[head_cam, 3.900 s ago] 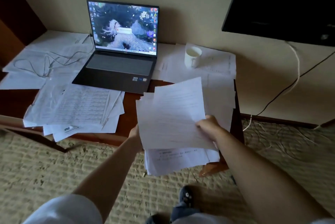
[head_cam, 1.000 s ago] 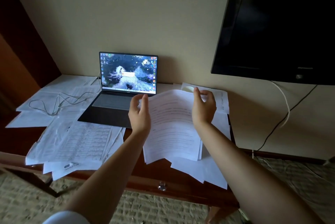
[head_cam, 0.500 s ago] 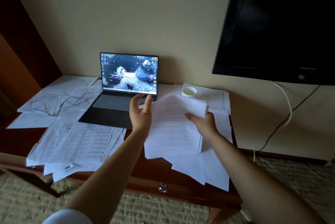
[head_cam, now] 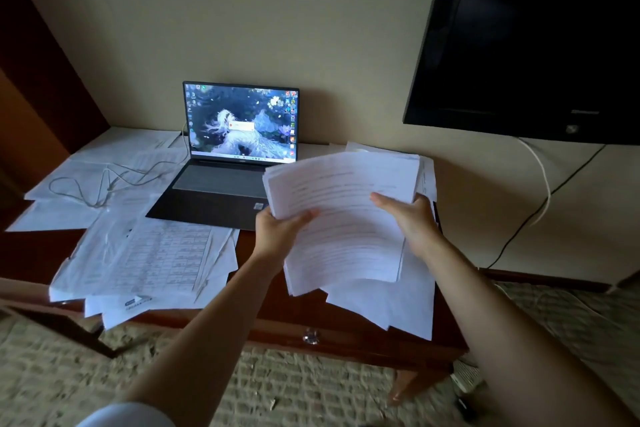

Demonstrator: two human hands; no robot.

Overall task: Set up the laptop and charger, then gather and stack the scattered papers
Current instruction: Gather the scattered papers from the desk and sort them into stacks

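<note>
white paper bundle (head_cam: pixel 346 219), loosely fanned half a second before, was now lifted off the desk (head_cam: pixel 346 326) beside the open laptop (head_cam: pixel 225 163), left hand (head_cam: pixel 280 232) and right hand (head_cam: pixel 412 222) gripping its edges, so squaring could follow, while scattered sheets (head_cam: pixel 149 253) waited.

One laptop (head_cam: pixel 228 163), one cable (head_cam: pixel 100 181), one television (head_cam: pixel 526 39), one table (head_cam: pixel 346 329) — and two hands, left (head_cam: pixel 277 236) and right (head_cam: pixel 412 222); loose papers (head_cam: pixel 152 253) too many to count.

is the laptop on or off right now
On. The laptop stands open on the desk, and its screen shows a lit desktop wallpaper with icons down both sides and a small dialog box in the middle.
</note>
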